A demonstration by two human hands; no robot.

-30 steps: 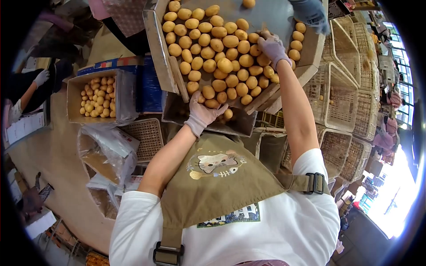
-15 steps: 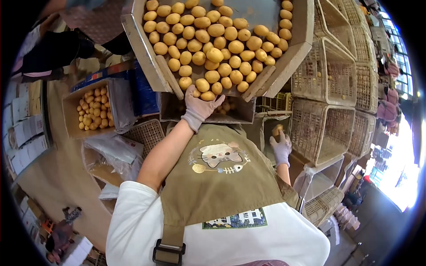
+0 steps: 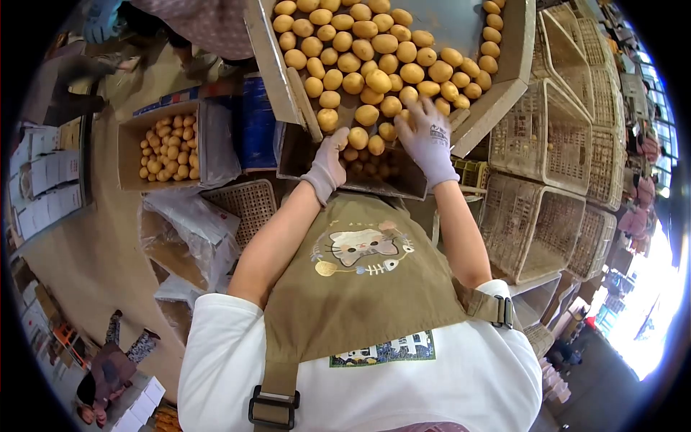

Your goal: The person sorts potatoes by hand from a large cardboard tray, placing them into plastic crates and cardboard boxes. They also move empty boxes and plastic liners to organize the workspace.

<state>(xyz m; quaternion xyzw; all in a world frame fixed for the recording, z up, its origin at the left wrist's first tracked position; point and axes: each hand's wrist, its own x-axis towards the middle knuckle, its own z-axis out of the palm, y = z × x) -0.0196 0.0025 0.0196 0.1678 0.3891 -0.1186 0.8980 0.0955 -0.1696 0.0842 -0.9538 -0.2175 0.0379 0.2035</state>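
Many yellow-orange oval fruits [image 3: 385,44] lie on a metal-bottomed sorting tray with wooden sides [image 3: 471,133]. My left hand [image 3: 330,164], in a pale glove, is at the tray's front opening beside a fruit [image 3: 358,138]; its fingers point up and are partly hidden. My right hand [image 3: 430,140], gloved too, reaches over the front right of the tray with its fingers spread and resting on fruits. Below the opening, a box [image 3: 399,186] holds more fruits, partly covered by my hands.
Stacked plastic crates [image 3: 536,133] stand on the right. On the left are a carton [image 3: 129,162] of fruits, a basket [image 3: 248,209] and a box with plastic film [image 3: 198,216]. Other people stand upper left, one in a patterned top [image 3: 209,25]; another person [image 3: 108,374] is lower left.
My right hand has come from the crates on the right, where it held a fruit, onto the tray's fruits. My left hand has shifted slightly right. Several fruits at the front have moved.
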